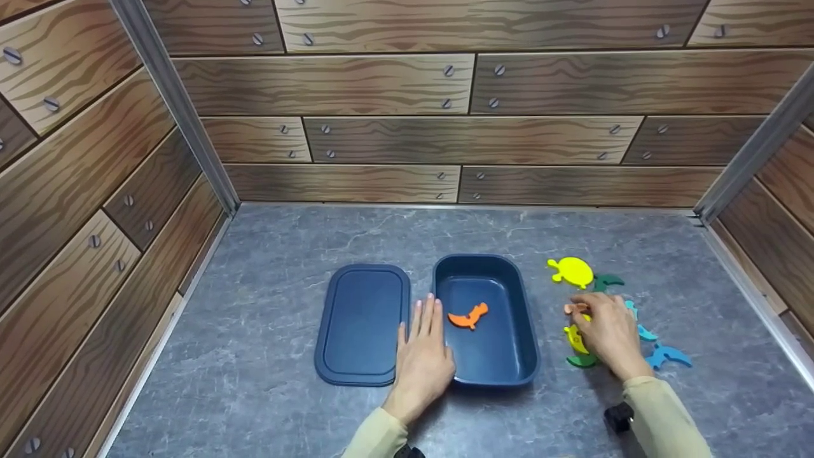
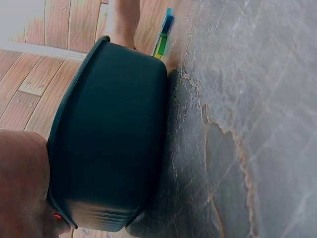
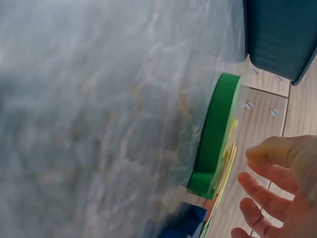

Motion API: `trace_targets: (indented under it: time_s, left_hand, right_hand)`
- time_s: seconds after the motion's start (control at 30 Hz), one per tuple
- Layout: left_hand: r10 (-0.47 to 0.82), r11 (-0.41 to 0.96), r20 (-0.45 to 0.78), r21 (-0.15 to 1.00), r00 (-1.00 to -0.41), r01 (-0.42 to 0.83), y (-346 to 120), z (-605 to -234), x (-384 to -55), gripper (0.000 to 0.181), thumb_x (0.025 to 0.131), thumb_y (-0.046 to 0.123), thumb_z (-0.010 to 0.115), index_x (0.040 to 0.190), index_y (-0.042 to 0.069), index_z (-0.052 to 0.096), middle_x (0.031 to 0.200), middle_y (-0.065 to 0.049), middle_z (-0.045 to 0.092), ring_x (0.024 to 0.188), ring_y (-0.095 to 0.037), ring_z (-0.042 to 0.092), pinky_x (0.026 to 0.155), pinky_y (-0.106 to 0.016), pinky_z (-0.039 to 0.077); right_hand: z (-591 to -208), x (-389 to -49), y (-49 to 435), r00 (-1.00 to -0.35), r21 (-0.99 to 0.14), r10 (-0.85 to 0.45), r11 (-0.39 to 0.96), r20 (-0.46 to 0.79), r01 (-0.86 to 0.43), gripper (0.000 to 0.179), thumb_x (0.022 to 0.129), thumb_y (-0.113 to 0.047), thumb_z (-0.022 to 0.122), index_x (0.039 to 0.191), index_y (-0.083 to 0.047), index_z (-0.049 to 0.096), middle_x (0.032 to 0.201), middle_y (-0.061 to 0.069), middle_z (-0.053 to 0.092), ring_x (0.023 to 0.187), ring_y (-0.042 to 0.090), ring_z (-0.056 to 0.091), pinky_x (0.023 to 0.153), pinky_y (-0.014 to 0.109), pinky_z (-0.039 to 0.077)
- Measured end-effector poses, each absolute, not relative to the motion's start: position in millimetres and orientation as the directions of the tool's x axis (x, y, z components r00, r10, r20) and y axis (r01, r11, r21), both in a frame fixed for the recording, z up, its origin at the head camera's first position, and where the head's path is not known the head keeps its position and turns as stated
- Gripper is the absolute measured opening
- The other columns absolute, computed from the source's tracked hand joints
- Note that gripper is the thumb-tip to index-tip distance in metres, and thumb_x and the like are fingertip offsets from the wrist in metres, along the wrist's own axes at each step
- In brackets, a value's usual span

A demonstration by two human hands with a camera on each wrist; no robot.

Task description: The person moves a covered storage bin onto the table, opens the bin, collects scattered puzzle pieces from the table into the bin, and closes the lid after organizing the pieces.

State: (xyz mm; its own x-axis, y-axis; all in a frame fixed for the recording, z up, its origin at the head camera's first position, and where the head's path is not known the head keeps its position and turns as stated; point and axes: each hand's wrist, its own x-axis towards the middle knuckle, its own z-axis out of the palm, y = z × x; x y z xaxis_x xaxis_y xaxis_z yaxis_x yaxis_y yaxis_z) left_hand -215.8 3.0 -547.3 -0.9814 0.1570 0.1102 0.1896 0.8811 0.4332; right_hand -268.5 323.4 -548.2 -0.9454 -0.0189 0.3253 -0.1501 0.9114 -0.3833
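My left hand (image 1: 425, 359) lies along the left rim of a dark blue box (image 1: 530, 343), its fingers straight and pointing away. Inside the box is one orange animal-shaped piece (image 1: 469, 317). Over a loose group of flat animal-shaped pieces hovers my right hand (image 1: 612, 327), fingers bent and nothing visible between them in the right wrist view. Its fingertips are right at a light orange piece (image 1: 575, 308). Beneath and beside that hand lie a yellow piece (image 1: 575, 340), a green piece (image 3: 218, 134) and blue pieces (image 1: 668, 356), partly covered.
Left of the box, a dark blue lid (image 1: 362, 324) lies flat on the grey marbled table (image 1: 254, 305). A yellow turtle-shaped piece (image 1: 575, 272) and a dark green piece (image 1: 608, 282) lie beyond the right hand. Wood-patterned walls (image 1: 381, 140) enclose the back and sides.
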Motion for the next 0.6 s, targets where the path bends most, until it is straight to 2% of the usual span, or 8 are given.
trace_targets:
  time_s: [0.3,0.6]
  left_hand:
    - [0.147,0.882,0.115,0.435,-0.982,0.183,1,-549,-214,0.072,0.097,0.023,0.055,0.158,0.009,0.02,0.165,-0.005,0.011,0.149,-0.026,0.01,0.115,-0.057,0.017]
    - [0.155,0.874,0.144,0.441,-0.977,0.204,2,-547,-215,0.071,0.096,0.022,0.054,0.158,0.008,0.021,0.164,-0.005,0.012,0.149,-0.027,0.011,0.114,-0.057,0.018]
  right_hand:
    - [-555,-277,327,-0.962,-0.405,-0.041,0.902,0.272,-0.152,0.025,0.089,-0.012,0.071,0.11,0.001,0.072,0.113,0.024,0.065,0.093,0.04,0.053,0.073,0.054,0.043]
    - [-552,-283,328,-0.983,-0.435,-0.026,0.894,0.183,-0.105,0.021,0.088,-0.009,0.07,0.107,-0.001,0.074,0.106,0.019,0.069,0.087,0.036,0.054,0.071,0.051,0.043]
